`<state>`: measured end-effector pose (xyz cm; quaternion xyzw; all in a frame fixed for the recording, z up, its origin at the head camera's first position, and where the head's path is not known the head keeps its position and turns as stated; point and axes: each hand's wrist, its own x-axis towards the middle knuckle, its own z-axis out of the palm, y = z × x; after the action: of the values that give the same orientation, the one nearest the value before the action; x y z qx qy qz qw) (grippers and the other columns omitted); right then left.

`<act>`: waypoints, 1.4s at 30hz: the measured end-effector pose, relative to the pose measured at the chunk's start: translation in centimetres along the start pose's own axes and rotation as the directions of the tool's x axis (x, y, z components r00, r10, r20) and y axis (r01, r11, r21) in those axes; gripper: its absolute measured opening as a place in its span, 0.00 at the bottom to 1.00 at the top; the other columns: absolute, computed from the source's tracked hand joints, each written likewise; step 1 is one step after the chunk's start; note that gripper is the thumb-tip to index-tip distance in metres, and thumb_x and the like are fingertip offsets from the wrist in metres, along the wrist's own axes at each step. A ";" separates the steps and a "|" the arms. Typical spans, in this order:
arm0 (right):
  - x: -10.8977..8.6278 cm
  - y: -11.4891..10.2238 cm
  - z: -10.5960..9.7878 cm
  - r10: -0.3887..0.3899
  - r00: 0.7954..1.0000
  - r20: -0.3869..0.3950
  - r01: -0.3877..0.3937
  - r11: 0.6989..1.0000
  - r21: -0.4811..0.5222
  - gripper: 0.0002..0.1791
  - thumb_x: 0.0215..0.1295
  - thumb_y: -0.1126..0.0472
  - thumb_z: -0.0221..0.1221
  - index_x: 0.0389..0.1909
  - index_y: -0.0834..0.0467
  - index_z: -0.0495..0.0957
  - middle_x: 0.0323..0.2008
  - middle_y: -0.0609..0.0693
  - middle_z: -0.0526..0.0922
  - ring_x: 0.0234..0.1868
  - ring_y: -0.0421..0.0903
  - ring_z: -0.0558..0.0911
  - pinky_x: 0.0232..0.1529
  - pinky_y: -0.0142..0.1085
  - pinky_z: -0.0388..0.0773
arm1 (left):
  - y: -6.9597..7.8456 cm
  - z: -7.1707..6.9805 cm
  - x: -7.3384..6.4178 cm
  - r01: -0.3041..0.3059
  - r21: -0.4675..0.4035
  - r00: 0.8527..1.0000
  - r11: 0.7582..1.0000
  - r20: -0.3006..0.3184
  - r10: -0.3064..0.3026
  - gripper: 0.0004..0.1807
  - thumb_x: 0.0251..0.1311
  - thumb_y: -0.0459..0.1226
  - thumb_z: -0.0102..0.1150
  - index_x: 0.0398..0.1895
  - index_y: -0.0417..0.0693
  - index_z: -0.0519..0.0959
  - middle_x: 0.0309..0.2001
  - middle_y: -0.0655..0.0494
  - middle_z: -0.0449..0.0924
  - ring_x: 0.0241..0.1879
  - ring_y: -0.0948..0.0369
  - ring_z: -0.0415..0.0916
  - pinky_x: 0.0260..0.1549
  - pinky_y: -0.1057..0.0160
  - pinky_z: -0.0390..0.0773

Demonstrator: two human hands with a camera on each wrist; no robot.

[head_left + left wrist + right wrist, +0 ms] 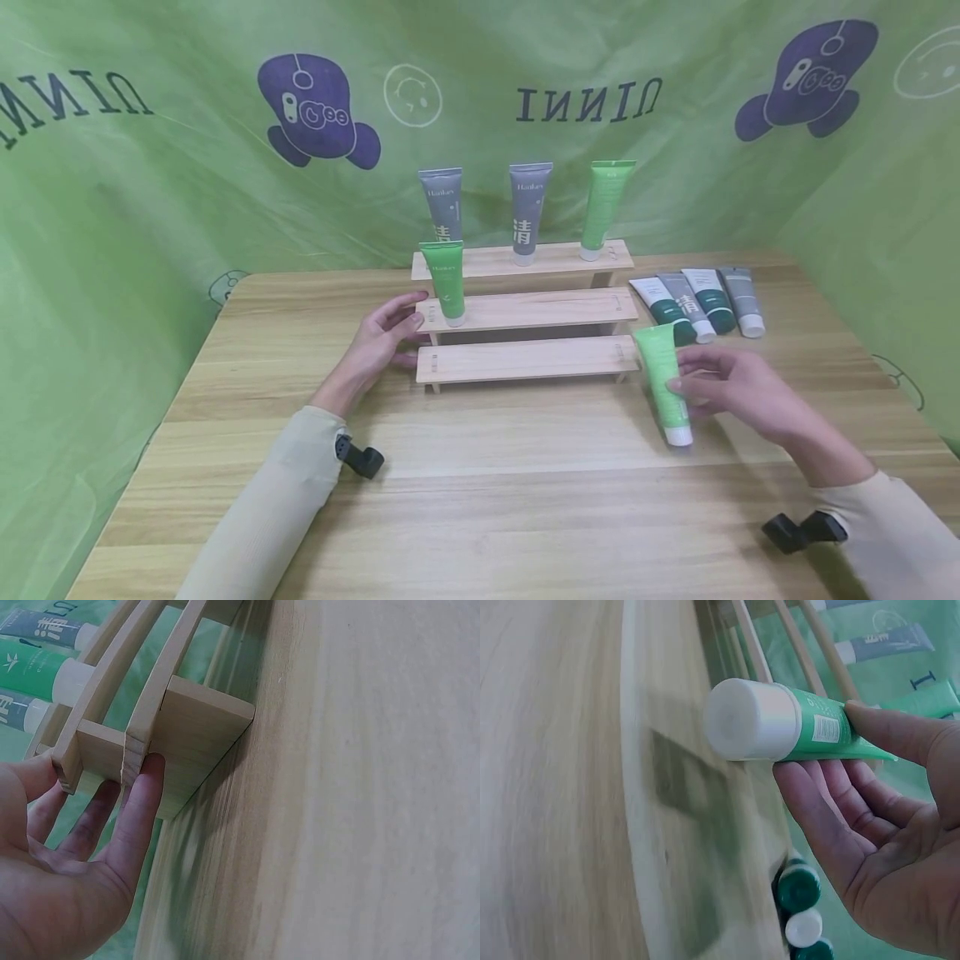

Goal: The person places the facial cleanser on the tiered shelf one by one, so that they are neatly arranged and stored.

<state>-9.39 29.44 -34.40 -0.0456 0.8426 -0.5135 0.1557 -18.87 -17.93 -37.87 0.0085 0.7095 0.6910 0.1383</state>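
At the left end of a three-tier wooden stand [525, 360], my left hand [386, 337] grips the plank ends, thumb by the middle tier and a fingertip at the lowest tier's corner. A light green tube [660, 375] with a white cap is pinched in my right hand [731, 387], just right of the stand. It tilts cap-down; the cap [754, 720] faces the right wrist camera. On the middle tier's left end stands a green tube [447, 283]. Along the top tier stand a grey-blue tube [442, 200], a second grey-blue tube [531, 208] and a light green tube [606, 208].
Several tubes lie side by side on the table right of the stand, among them a white and dark green tube [708, 300] and a grey tube [742, 302]. A green printed cloth [480, 50] hangs behind the wooden table [495, 517].
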 end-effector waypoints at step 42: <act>6.8 -8.1 6.9 -0.206 0.976 -0.073 0.218 0.931 0.293 0.23 0.65 0.70 0.64 0.60 0.69 0.71 0.52 0.62 0.79 0.46 0.47 0.86 0.47 0.45 0.86 | 0.0 0.1 0.0 -0.010 -0.038 1.000 0.999 0.002 0.010 0.25 0.73 0.35 0.53 0.72 0.54 0.69 0.67 0.48 0.70 0.50 0.49 0.80 0.41 0.47 0.87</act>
<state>-14.35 18.17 -31.71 -0.1015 0.7483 -0.6497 0.0873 -18.83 -17.88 -37.89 0.0098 0.6959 0.7052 0.1357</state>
